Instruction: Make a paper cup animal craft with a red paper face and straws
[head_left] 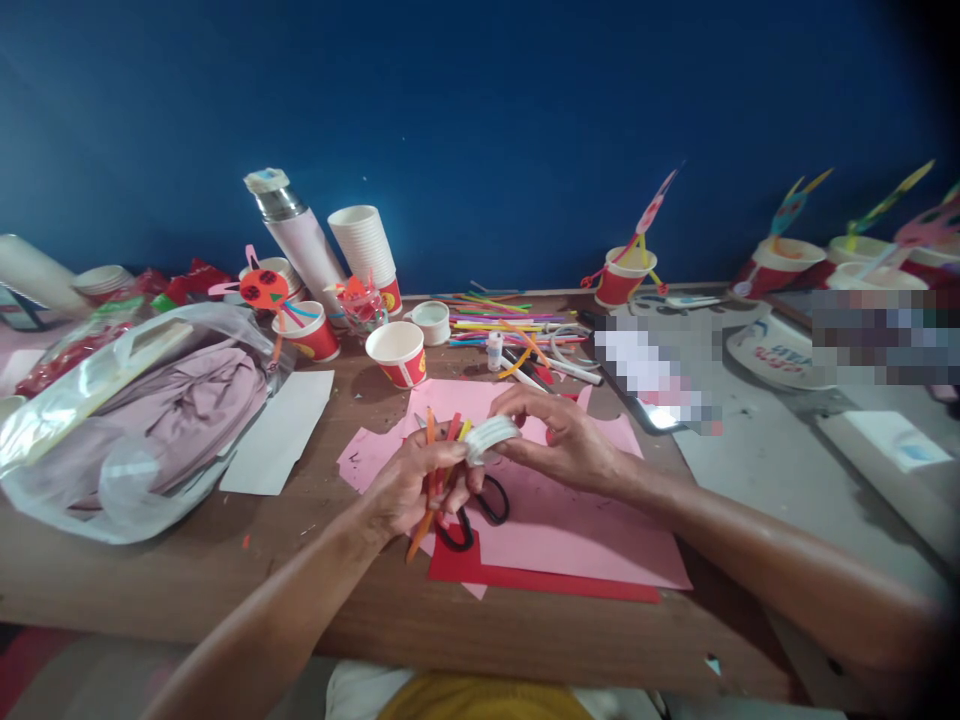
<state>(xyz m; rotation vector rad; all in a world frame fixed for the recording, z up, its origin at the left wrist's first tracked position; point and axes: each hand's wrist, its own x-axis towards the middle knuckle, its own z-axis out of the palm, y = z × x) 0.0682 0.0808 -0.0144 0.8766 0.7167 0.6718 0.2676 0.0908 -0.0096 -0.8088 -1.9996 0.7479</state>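
In the head view, my left hand (409, 487) is closed around a few orange, red and yellow pipe cleaners (431, 455). Its thumb also presses on one end of a white ribbed strip (491, 436), whose exact kind I cannot make out. My right hand (559, 435) pinches the strip's other end between thumb and fingers. Beneath my hands, black-handled scissors (493, 500) lie on cut pink paper (570, 535), their blades mostly hidden by my left hand. A red sheet (540, 580) shows under the pink paper's near edge.
Behind stand a paper cup (397, 355), a tape roll (430, 324), stacked cups (364, 245) and a flask (300, 230). Loose pipe cleaners (510, 325) lie along the wall. A plastic bag (150, 430) and white card (281, 435) are left; a phone (649, 375) is right.
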